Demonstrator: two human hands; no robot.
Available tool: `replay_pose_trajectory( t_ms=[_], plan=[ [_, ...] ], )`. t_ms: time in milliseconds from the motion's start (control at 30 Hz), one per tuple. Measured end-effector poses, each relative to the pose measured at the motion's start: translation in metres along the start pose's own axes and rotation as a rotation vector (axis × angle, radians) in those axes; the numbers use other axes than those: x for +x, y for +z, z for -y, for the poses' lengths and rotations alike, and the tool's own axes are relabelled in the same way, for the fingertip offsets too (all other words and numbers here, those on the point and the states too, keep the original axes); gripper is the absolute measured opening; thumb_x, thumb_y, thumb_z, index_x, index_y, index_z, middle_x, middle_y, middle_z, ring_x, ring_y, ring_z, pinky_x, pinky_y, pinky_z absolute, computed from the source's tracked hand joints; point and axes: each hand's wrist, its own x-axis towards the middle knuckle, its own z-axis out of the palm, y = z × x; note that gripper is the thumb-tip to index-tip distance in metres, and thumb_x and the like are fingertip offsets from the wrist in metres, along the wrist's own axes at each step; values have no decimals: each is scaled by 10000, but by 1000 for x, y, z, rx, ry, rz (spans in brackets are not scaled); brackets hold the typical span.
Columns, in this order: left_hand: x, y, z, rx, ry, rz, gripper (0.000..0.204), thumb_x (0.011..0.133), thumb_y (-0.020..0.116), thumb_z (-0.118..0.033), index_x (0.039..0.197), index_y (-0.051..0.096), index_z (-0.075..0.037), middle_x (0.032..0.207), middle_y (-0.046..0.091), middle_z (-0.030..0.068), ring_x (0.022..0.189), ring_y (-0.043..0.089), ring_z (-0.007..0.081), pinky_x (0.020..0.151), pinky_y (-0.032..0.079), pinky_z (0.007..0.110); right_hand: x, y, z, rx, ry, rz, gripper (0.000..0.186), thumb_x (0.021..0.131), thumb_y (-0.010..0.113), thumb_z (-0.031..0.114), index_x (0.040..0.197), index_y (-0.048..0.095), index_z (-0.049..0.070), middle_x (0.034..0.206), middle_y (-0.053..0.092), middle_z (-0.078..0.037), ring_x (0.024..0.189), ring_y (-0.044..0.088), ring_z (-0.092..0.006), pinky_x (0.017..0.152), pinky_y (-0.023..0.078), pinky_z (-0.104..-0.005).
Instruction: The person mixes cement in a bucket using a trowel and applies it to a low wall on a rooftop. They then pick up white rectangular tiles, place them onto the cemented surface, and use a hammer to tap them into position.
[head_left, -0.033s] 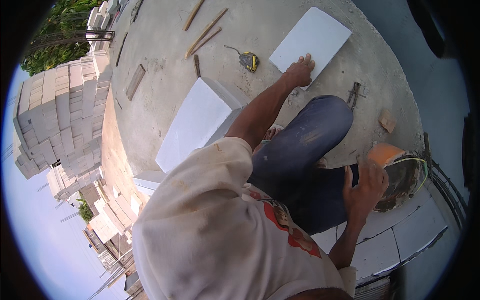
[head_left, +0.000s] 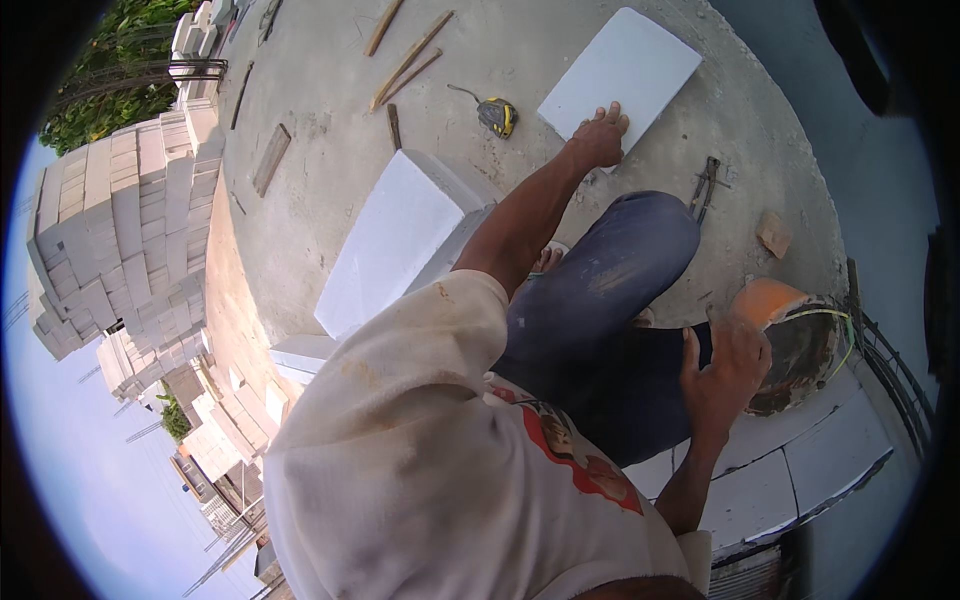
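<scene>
My left hand (head_left: 598, 137) lies on the near edge of a white rectangular block (head_left: 630, 75), its fingers stretched over the top face. The block rests flat on the concrete floor. My right hand (head_left: 725, 367) is held beside an orange bucket (head_left: 768, 298) with dark, mortar-crusted insides and a yellow-green handle. Its thumb stands apart from the fingers, which are slightly blurred, and I see nothing in its grasp. Between the hands is my bent knee in dark blue trousers. A larger white block (head_left: 390, 235) stands left of my left forearm.
A tape measure (head_left: 496, 117), wooden sticks (head_left: 410, 62) and pincers-like metal tool (head_left: 707, 187) lie on the concrete floor (head_left: 330, 90). A brick piece (head_left: 773, 234) is near the bucket. White blocks (head_left: 835, 465) form a course at lower right, by rebar (head_left: 890, 375). Tall block stacks (head_left: 130, 230) stand left.
My right hand has shifted very slightly to the left. My left hand stays on the white block, and the whole view has tilted a little.
</scene>
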Motion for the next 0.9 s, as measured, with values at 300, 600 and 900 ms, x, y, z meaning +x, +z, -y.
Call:
replay_pose_trajectory(
  t_ms=[300,600,900],
  plan=[
    [-276,43,14,-831,-368,-139,704,946,679,-400,1468,549,55,1464,582,304,1392,549,419,1178,419,420,-22,-76,54,461,82,407,308,911,777,288,1128,753,71,1064,747,-107,1073,677,-303,1001,471,-481],
    [-665,100,113,-1157,-1212,-105,630,1014,597,-481,1264,657,95,1042,718,204,1006,670,298,910,532,410,-54,-29,142,771,316,784,415,996,722,344,1179,740,-29,1134,741,-228,1016,732,-366,895,566,-438],
    [-738,149,225,-1706,-1604,-507,892,1040,496,-649,1591,252,8,1614,298,201,1479,329,389,1173,320,602,96,125,310,686,-9,610,657,967,745,441,1378,607,-53,1265,650,-257,1172,668,-386,999,529,-463]
  ],
)
